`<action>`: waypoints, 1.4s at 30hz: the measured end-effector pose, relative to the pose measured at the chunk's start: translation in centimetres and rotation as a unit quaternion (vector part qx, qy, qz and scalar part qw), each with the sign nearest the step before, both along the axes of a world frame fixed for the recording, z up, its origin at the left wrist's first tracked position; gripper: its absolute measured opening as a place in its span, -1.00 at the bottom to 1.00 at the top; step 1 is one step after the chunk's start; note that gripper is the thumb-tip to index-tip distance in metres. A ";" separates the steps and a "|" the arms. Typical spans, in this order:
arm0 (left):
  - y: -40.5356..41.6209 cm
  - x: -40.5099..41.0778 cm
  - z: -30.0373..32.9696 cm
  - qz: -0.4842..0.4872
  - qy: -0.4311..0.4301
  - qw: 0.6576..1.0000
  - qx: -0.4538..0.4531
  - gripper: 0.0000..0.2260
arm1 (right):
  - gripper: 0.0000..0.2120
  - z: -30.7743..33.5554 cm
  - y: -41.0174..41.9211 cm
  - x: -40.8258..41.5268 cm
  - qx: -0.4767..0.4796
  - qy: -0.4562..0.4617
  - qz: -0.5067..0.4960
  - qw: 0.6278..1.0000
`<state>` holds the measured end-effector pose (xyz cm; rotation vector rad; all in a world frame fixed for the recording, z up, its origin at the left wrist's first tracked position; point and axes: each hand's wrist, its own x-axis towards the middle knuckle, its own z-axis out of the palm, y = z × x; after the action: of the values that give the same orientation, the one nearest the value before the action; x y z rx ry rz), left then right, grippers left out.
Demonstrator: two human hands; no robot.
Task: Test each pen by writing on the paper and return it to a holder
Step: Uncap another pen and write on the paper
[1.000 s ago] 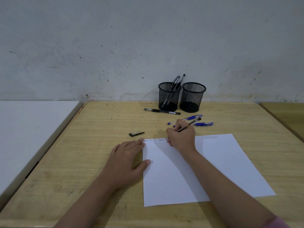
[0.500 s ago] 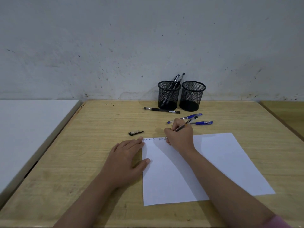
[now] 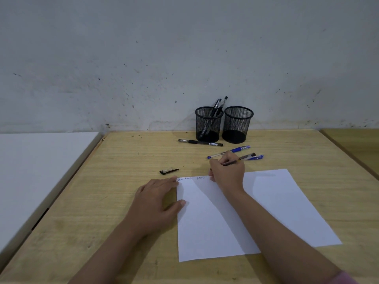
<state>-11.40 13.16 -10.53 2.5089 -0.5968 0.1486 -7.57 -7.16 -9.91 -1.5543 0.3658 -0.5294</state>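
A white paper (image 3: 266, 203) lies on the wooden desk (image 3: 106, 181), with short written words along its top left edge. My right hand (image 3: 227, 174) grips a dark pen (image 3: 246, 156) and holds its tip at the paper's top edge, the tip hidden by my fingers. My left hand (image 3: 158, 203) lies flat, fingers apart, pressing the paper's left edge. Two black mesh holders stand by the wall: the left holder (image 3: 208, 125) has two black pens in it, the right holder (image 3: 238, 124) looks empty. A black pen cap (image 3: 169, 171) lies left of my right hand.
A black pen (image 3: 200, 142) lies in front of the holders. Two blue pens, one longer (image 3: 229, 152) and one mostly hidden (image 3: 256, 157), lie beyond my right hand. A white table (image 3: 41, 158) adjoins the desk on the left; another wooden surface (image 3: 356, 144) is at the right.
My right hand has shifted slightly along the paper's top edge while writing, and the line of writing has grown a little. The left hand has stayed flat on the paper's edge.
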 end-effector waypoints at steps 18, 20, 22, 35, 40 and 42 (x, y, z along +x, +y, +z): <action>-2.1 5.5 1.8 0.138 0.007 0.977 -0.165 -0.90 | -0.90 2.1 0.1 -0.7 0.079 -0.038 0.084 0.993; -2.7 4.9 2.7 0.128 0.013 0.967 -0.221 -0.90 | -0.87 2.8 0.3 -0.8 0.073 -0.049 0.100 0.991; -3.1 4.4 3.8 0.118 0.007 0.959 -0.259 -0.89 | -0.85 3.6 0.4 -1.0 0.056 -0.056 0.109 0.991; -4.6 0.4 8.1 0.010 -0.092 0.957 -0.276 -0.84 | -0.66 7.0 0.0 -4.1 -0.009 -0.100 0.214 0.972; -4.7 -0.9 9.2 -0.023 -0.168 0.947 -0.274 -0.85 | -0.77 7.4 0.3 -5.7 0.017 -0.120 0.224 0.967; -4.9 -1.1 9.4 -0.024 -0.171 0.946 -0.274 -0.85 | -0.76 7.6 0.4 -6.0 0.018 -0.108 0.226 0.968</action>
<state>-12.48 8.30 -1.14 1.9357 -0.6448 0.6495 -13.52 -6.75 -2.32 -1.4676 -0.1475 -0.3263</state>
